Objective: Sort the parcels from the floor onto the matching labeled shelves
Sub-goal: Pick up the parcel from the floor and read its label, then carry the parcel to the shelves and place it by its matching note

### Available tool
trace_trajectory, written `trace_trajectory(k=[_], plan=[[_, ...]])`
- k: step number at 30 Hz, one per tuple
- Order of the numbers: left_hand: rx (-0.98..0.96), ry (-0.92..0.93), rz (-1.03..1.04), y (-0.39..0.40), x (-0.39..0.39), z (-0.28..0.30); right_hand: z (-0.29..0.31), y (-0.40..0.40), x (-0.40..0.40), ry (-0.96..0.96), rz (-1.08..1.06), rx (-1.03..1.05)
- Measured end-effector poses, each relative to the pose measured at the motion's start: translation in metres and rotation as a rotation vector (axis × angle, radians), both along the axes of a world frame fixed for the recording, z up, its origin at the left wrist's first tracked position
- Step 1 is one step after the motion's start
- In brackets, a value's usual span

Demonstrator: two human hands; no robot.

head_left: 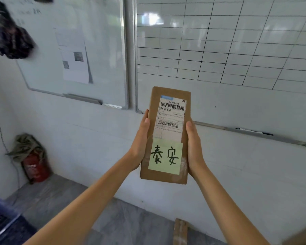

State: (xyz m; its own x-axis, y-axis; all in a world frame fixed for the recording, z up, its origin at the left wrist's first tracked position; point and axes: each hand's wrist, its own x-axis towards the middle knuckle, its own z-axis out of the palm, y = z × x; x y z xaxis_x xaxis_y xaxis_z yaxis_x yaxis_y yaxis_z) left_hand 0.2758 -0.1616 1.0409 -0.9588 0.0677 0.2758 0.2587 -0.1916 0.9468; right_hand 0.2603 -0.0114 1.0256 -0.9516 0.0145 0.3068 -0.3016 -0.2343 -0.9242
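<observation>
I hold a flat brown cardboard parcel point(186, 151) upright in front of me, at chest height before a white wall. It carries a white shipping label with barcodes and, below that, a pale green sticky note with two handwritten characters. My left hand point(140, 144) grips its left edge, thumb on the front face. My right hand point(194, 147) grips its right edge in the same way. The fingers behind the parcel are hidden. No shelves are in view.
Two whiteboards hang on the wall, the right whiteboard point(237, 41) ruled with a grid. A red fire extinguisher point(36, 167) under a cloth stands in the left corner. Another cardboard parcel point(180, 230) leans at the wall's foot, and a brown box edge point(302, 236) shows at bottom right.
</observation>
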Motion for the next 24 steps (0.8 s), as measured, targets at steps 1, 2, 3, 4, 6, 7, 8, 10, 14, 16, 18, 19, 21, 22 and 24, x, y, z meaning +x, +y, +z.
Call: trace_trajectory(k=[1, 2, 3, 4, 6, 7, 8, 10, 14, 16, 18, 19, 21, 22, 24], plan=[[-0.005, 0.005, 0.022, 0.001, 0.003, -0.002, -0.001, 0.000, 0.001, 0.003, 0.013, 0.007], [-0.013, 0.010, 0.039, 0.001, 0.007, -0.005, -0.003, 0.000, 0.003, -0.001, 0.029, 0.011], [-0.022, 0.012, 0.050, 0.002, 0.013, -0.008, -0.006, 0.000, 0.005, -0.007, 0.049, 0.012], [-0.028, 0.009, 0.064, 0.002, 0.019, -0.011, -0.010, 0.000, 0.008, -0.011, 0.072, 0.014], [-0.036, -0.003, 0.119, 0.001, 0.032, -0.016, -0.016, -0.003, 0.015, -0.010, 0.128, 0.025], [-0.037, -0.010, 0.159, -0.001, 0.040, -0.019, -0.020, -0.005, 0.019, -0.008, 0.161, 0.034], [-0.033, -0.015, 0.198, -0.004, 0.047, -0.023, -0.023, -0.009, 0.023, -0.007, 0.192, 0.042], [-0.018, -0.035, 0.273, -0.009, 0.063, -0.031, -0.031, -0.019, 0.031, -0.022, 0.240, 0.053], [0.029, -0.093, 0.405, -0.020, 0.101, -0.045, -0.047, -0.039, 0.050, -0.070, 0.343, 0.069], [0.034, -0.128, 0.464, -0.026, 0.121, -0.048, -0.052, -0.050, 0.064, -0.094, 0.386, 0.060], [0.049, -0.155, 0.508, -0.034, 0.139, -0.051, -0.055, -0.060, 0.078, -0.115, 0.430, 0.048], [0.058, -0.163, 0.526, -0.037, 0.148, -0.052, -0.055, -0.065, 0.085, -0.122, 0.451, 0.044], [0.074, -0.167, 0.563, -0.044, 0.165, -0.052, -0.055, -0.074, 0.097, -0.114, 0.493, 0.040], [0.073, -0.165, 0.587, -0.048, 0.172, -0.053, -0.054, -0.078, 0.103, -0.106, 0.510, 0.045], [0.065, -0.156, 0.633, -0.055, 0.190, -0.054, -0.053, -0.087, 0.117, -0.095, 0.546, 0.052]])
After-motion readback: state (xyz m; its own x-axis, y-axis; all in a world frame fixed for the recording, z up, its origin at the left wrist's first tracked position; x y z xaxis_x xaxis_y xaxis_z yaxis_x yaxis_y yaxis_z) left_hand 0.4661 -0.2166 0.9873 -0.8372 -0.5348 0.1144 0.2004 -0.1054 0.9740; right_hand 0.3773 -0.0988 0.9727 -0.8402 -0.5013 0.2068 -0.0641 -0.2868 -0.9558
